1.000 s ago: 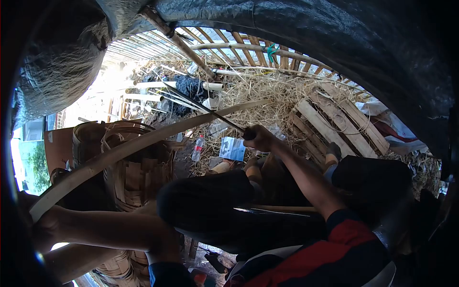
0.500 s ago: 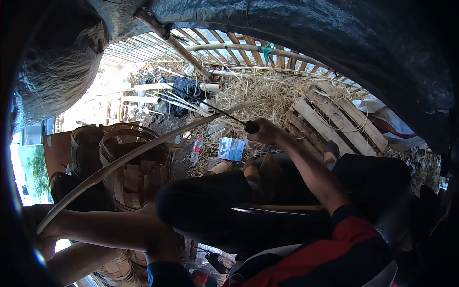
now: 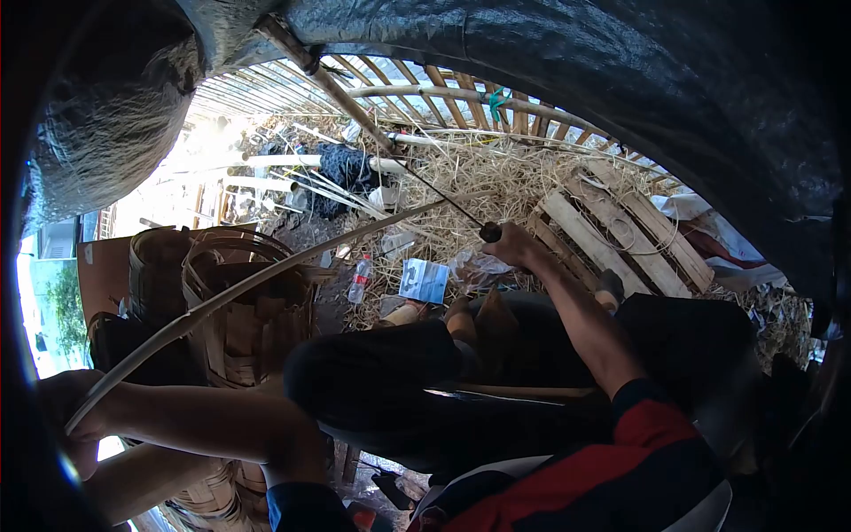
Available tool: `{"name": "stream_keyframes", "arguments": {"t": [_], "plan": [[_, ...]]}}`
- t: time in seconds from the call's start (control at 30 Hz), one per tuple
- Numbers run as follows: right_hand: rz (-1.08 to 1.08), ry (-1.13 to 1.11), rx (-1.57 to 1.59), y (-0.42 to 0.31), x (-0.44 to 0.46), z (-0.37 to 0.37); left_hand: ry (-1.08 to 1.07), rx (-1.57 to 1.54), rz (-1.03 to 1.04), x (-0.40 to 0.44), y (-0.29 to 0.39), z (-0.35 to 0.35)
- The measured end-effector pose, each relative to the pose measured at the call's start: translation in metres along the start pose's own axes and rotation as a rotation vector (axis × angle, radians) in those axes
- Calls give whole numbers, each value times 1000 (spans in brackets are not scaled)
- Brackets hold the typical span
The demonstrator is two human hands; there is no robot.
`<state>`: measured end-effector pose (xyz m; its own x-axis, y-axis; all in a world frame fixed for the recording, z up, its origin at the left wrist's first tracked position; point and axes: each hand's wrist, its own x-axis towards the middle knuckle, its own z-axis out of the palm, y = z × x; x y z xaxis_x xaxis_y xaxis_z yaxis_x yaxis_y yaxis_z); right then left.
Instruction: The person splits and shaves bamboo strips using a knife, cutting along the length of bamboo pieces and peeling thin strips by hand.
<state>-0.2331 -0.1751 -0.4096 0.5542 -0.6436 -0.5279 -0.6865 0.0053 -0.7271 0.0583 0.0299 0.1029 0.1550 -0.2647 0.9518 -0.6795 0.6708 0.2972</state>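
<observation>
My left hand (image 3: 73,412), in shadow at the far left edge, is closed around the near end of a long bamboo strip (image 3: 257,273). The strip curves up and right across my lap, its thin far end over the straw. My right hand (image 3: 511,246) grips the dark handle of a long, thin-bladed knife (image 3: 448,200). From the handle, the blade points up and left, crossing the strip near its far end in this view. Whether blade and strip touch, I cannot tell.
Woven bamboo baskets (image 3: 253,332) stand left of my legs. A plastic bottle (image 3: 360,278) and a printed paper (image 3: 424,281) lie on the ground ahead. Beyond are straw (image 3: 496,168), a wooden slatted pallet (image 3: 612,235) and a bamboo fence (image 3: 461,89). A dark tarp (image 3: 567,53) hangs overhead.
My right hand has moved slightly right with the knife, and the blade now crosses nearer the strip's far end. My left hand keeps its hold on the strip, almost still.
</observation>
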Motion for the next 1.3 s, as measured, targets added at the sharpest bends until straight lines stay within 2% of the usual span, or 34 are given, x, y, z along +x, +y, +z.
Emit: {"name": "stream_keyframes", "arguments": {"t": [0.03,0.1,0.13,0.17,0.27,0.33,0.4,0.47,0.53,0.67,0.73,0.83,0.87,0.9,0.93,1.03,1.07,1.1,1.17,1.23,1.3], "plan": [[-1,-10,-4,-10,-5,1,-5,-9,-8,-1,0,0],[-246,-112,222,-42,-29,0,-14,-15,-20,0,0,1],[-429,-68,274,-36,-25,13,-19,-21,-21,0,1,2],[-432,-74,275,-28,-20,22,-24,-31,-22,0,1,3],[-228,-103,370,-1,-17,34,-40,-51,-30,1,3,8],[156,-63,251,38,-9,31,-37,-66,-28,0,3,10],[461,-60,-41,119,24,46,-46,-91,-25,-1,4,13],[477,-64,-173,151,5,28,-64,-126,-24,0,5,14],[546,-215,-154,149,-23,18,-83,-171,-43,1,5,15],[474,-252,-200,145,-43,45,-178,-353,-91,6,0,24],[594,-143,-178,160,-36,69,-269,-509,-126,7,-4,32],[578,-93,-218,170,-48,76,-538,-900,-217,14,-15,44],[607,-160,-190,163,-55,66,-592,-974,-239,16,-18,49],[598,-154,-196,164,-58,64,-590,-966,-229,21,-23,42],[581,-117,-284,168,-62,62,-237,-804,-198,28,-30,29],[553,-42,-367,145,-80,41,-134,-978,-725,50,-31,33],[548,-12,-353,137,-87,33,-55,-1018,-822,58,-29,41],[546,-2,-358,139,-88,31,-110,-997,-823,66,-29,51],[546,41,-349,146,-90,27,-240,-811,-630,71,-20,69],[555,55,-352,129,-99,20,-264,-587,-480,80,-9,92],[558,70,-355,122,-105,18,-282,-468,-416,83,10,115]]}}
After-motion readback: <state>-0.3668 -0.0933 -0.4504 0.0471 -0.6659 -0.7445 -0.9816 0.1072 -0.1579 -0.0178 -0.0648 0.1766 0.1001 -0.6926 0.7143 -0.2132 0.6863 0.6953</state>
